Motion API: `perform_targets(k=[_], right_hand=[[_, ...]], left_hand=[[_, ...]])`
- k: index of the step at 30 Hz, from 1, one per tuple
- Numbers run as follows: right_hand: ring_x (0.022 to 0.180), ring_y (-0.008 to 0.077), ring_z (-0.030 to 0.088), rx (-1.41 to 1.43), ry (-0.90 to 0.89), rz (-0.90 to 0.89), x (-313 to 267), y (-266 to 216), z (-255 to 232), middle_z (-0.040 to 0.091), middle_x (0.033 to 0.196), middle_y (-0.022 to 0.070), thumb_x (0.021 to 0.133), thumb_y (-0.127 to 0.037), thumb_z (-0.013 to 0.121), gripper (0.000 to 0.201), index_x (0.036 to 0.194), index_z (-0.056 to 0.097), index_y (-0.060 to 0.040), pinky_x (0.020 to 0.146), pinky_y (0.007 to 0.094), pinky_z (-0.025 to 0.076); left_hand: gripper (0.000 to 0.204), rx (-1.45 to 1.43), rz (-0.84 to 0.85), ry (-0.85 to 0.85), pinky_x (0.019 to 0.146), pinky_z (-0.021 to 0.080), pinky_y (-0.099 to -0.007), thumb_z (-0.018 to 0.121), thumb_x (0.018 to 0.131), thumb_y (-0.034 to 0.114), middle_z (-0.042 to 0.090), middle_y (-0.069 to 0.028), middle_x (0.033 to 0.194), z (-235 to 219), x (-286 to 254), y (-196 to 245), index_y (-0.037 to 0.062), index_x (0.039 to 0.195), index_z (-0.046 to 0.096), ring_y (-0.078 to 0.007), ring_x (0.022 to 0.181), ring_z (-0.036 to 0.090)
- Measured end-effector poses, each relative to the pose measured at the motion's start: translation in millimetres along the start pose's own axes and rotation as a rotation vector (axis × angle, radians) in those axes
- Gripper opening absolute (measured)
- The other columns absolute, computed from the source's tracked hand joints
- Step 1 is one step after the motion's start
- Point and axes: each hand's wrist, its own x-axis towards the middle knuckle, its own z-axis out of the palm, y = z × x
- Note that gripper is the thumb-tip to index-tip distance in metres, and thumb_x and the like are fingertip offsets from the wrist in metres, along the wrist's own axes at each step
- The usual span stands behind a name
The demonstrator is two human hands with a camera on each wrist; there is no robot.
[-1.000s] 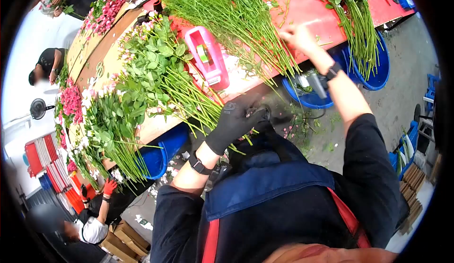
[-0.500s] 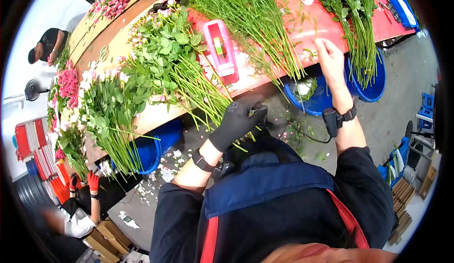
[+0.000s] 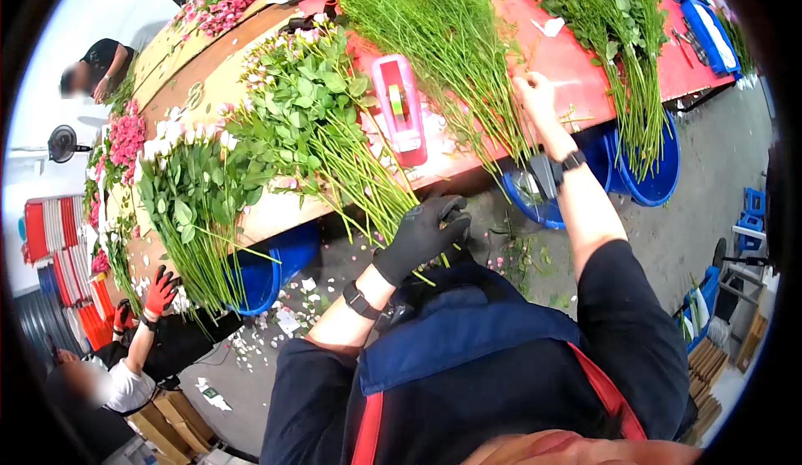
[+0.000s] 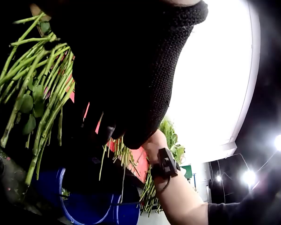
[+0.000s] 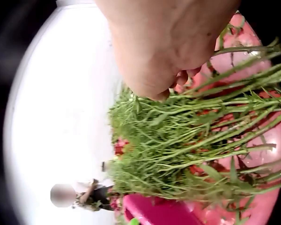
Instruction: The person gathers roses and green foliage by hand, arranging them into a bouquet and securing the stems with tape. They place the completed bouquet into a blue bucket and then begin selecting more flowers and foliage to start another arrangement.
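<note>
My left hand [image 3: 426, 235], in a black knit glove, hangs at the table's front edge with its fingers loosely curled. It overlaps the cut ends of a bunch of pale pink roses [image 3: 322, 122]. In the left wrist view the rose stems [image 4: 42, 108] stick out beside the glove, and red tabletop shows between the fingers. My bare right hand [image 3: 537, 101] is over the stem end of a bunch of feathery greenery [image 3: 443, 39]. Its fingers bend inward close above the stems [image 5: 215, 126] in the right wrist view; whether they pinch a sprig I cannot tell.
A pink tape dispenser [image 3: 401, 110] stands between roses and greenery. More leafy stems [image 3: 635, 72] lie to the right, over a blue bucket [image 3: 647, 185]. White roses [image 3: 192, 189] lie left. A person in red gloves [image 3: 159, 289] works at the table's left end.
My right hand went right, off the greenery, then came back left over its stems. The left hand stays by the rose stems. The head view has shifted somewhat.
</note>
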Motion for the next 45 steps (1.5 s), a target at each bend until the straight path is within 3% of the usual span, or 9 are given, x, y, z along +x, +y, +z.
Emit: perform_targets(k=[8,11,17,19,21,30,37,41,45], right_hand=[[0.063,0.0133,0.058,-0.409,-0.104,-0.107,-11.7,-30.9,12.8,0.064,0.068,0.0085,0.078,-0.021,0.069,0.020,0.079,0.069,-0.0004,0.061,0.0321,0.048],[0.077,0.0299,0.066,-0.177,-0.067,0.029,-8.5,-29.7,12.7,0.066,0.078,0.0198,0.077,-0.027,0.067,0.027,0.080,0.070,-0.0005,0.069,0.0388,0.050],[0.054,0.0141,0.053,-0.022,0.205,-0.341,-31.0,-87.7,-79.2,0.059,0.066,0.0063,0.087,-0.017,0.062,0.021,0.088,0.063,0.0030,0.054,0.0300,0.045],[0.049,0.0064,0.046,0.433,0.084,0.139,-88.9,-136.6,-115.1,0.059,0.066,0.0014,0.091,-0.017,0.060,0.019,0.088,0.064,0.0014,0.046,0.0221,0.038],[0.043,0.0026,0.037,0.388,0.064,0.063,-131.3,-152.4,-119.9,0.056,0.064,0.0004,0.094,-0.016,0.056,0.016,0.095,0.061,-0.0012,0.040,0.0183,0.027],[0.054,0.0056,0.054,0.328,-0.434,-0.038,-259.3,-130.3,-63.6,0.067,0.077,0.0048,0.088,-0.001,0.060,0.021,0.108,0.065,0.0039,0.050,0.0199,0.044],[0.063,0.0100,0.062,0.192,-0.722,-0.095,-291.6,-139.5,-15.0,0.068,0.079,0.0080,0.086,-0.003,0.063,0.021,0.105,0.066,0.0034,0.059,0.0227,0.051],[0.063,0.0097,0.061,-0.014,-0.987,0.119,-298.5,-175.2,-2.6,0.067,0.075,0.0078,0.088,-0.014,0.064,0.022,0.105,0.067,0.0000,0.060,0.0247,0.052],[0.074,0.0106,0.059,-0.036,-1.032,-0.178,-276.6,-179.4,19.9,0.066,0.079,0.0057,0.088,-0.022,0.064,0.023,0.092,0.067,0.0002,0.067,0.0268,0.048]], left_hand=[[0.036,-0.032,0.002,0.014,0.076,0.051,-0.0335,0.066,0.085,0.027,0.066,-0.0150,0.097,10.3,9.0,-1.5,0.0024,0.112,0.060,-0.0253,0.086,0.065],[0.034,0.026,0.031,-0.023,0.073,0.050,-0.0346,0.065,0.086,0.025,0.064,-0.0167,0.095,10.6,11.5,4.4,0.0028,0.110,0.060,-0.0259,0.084,0.064],[0.034,-0.023,-0.002,-0.027,0.076,0.049,-0.0333,0.064,0.087,0.025,0.064,-0.0148,0.094,5.6,7.7,-0.3,0.0018,0.110,0.060,-0.0226,0.086,0.064],[0.033,-0.116,-0.101,-0.073,0.078,0.049,-0.0324,0.064,0.087,0.024,0.065,-0.0124,0.097,-7.3,11.8,18.4,0.0007,0.110,0.060,-0.0192,0.089,0.064],[0.035,-0.379,-0.099,-0.109,0.085,0.048,-0.0303,0.064,0.088,0.020,0.064,-0.0093,0.105,-3.7,18.7,10.5,0.0004,0.115,0.057,-0.0152,0.097,0.061],[0.054,-1.408,0.019,-0.044,0.101,0.042,-0.0452,0.053,0.095,0.019,0.043,-0.0159,0.140,-60.5,35.9,37.4,0.0067,0.143,0.030,-0.0315,0.123,0.048],[0.047,-1.571,0.009,0.059,0.091,0.051,-0.0369,0.053,0.096,0.025,0.054,-0.0148,0.128,-87.7,-26.1,-4.5,0.0062,0.137,0.039,-0.0291,0.117,0.054],[0.043,-1.763,-0.024,0.152,0.096,0.045,-0.0508,0.058,0.092,0.016,0.061,-0.0156,0.107,-94.8,-56.2,-37.8,0.0054,0.130,0.042,-0.0371,0.105,0.058],[0.030,-1.591,-0.123,0.314,0.090,0.048,-0.0537,0.055,0.094,0.016,0.061,-0.0121,0.095,-116.3,-88.9,-51.1,0.0057,0.122,0.052,-0.0366,0.100,0.060]])
